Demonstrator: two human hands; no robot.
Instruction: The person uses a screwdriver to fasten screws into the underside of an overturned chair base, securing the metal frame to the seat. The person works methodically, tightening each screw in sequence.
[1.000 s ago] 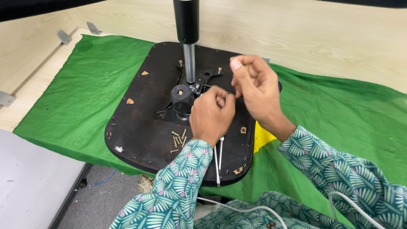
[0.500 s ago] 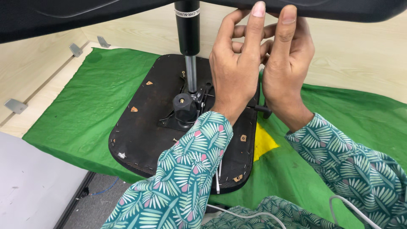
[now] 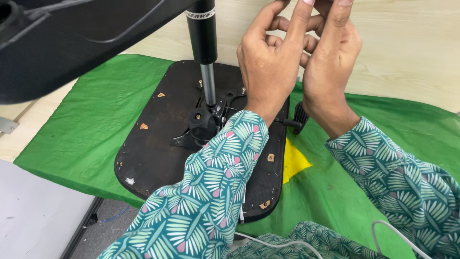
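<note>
A black upturned seat plate (image 3: pixel 158 139) lies on a green cloth (image 3: pixel 91 120). From the metal mechanism (image 3: pixel 203 125) at its middle a black and silver gas cylinder (image 3: pixel 203 43) stands upright. My left hand (image 3: pixel 270 64) and my right hand (image 3: pixel 330 67) are raised together just right of the cylinder, fingers pointing up and touching each other. The fingertips reach the top edge of the picture, and I cannot tell whether either hand holds anything. Both forearms wear teal leaf-patterned sleeves. The left sleeve (image 3: pixel 211 192) covers the near part of the plate.
A large black curved part (image 3: pixel 72 38) hangs over the upper left. A black lever knob (image 3: pixel 300 117) sticks out at the plate's right edge. A yellow patch (image 3: pixel 293 163) shows on the cloth. Pale wooden floor (image 3: pixel 407 43) lies beyond, a grey surface (image 3: pixel 33 216) at lower left.
Both hands rose from the plate's mechanism to the top of the view, beside the cylinder. The view tilted up and the black curved part came into sight at upper left.
</note>
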